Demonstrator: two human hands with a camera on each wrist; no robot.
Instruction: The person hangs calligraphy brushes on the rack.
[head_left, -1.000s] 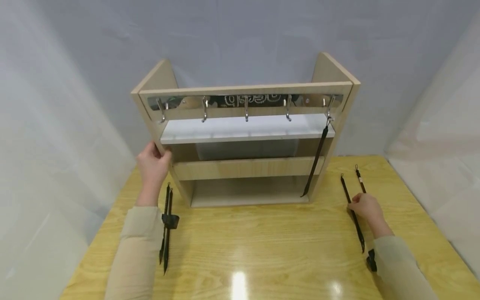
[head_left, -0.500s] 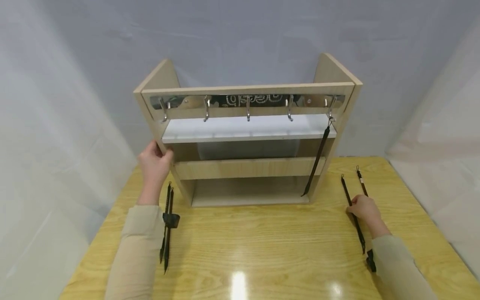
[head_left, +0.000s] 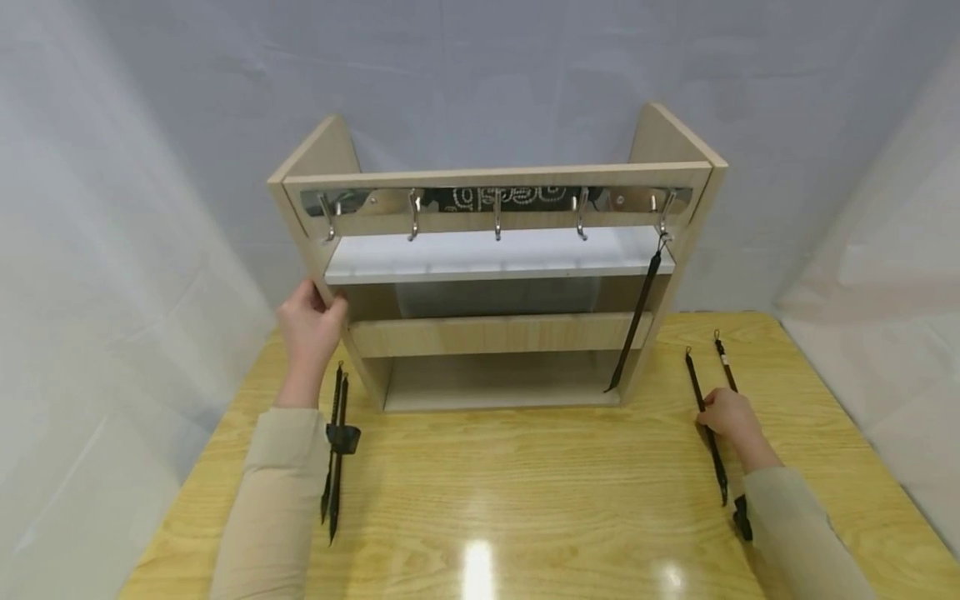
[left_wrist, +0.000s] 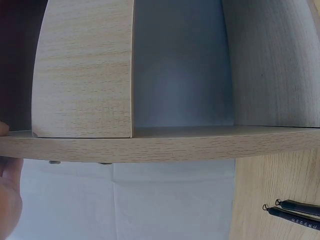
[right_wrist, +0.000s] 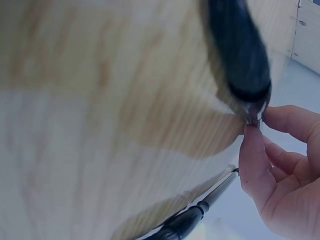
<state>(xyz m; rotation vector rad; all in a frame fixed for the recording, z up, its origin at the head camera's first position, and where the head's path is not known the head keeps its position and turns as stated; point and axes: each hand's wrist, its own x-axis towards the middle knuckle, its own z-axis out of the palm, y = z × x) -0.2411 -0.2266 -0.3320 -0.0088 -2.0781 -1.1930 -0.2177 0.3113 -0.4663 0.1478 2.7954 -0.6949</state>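
My left hand grips the left side panel of a pale wooden shelf unit, with the thumb on the inside. On the table at the right, my right hand pinches a black calligraphy brush along its handle. In the right wrist view the thumb and finger meet just past the dark head of this brush. A second brush lies beside it, partly hidden by the hand. From the rightmost hook another brush hangs by its loop.
A metal rail with several hooks crosses the unit's top front. Two more brushes lie left on the wooden table, near a small black object at my sleeve. Pale sheeting stands behind and at both sides.
My right hand stays at the brush; its fingers shift slightly and the brush's lower end moves a little left. My left hand keeps its hold on the side panel.
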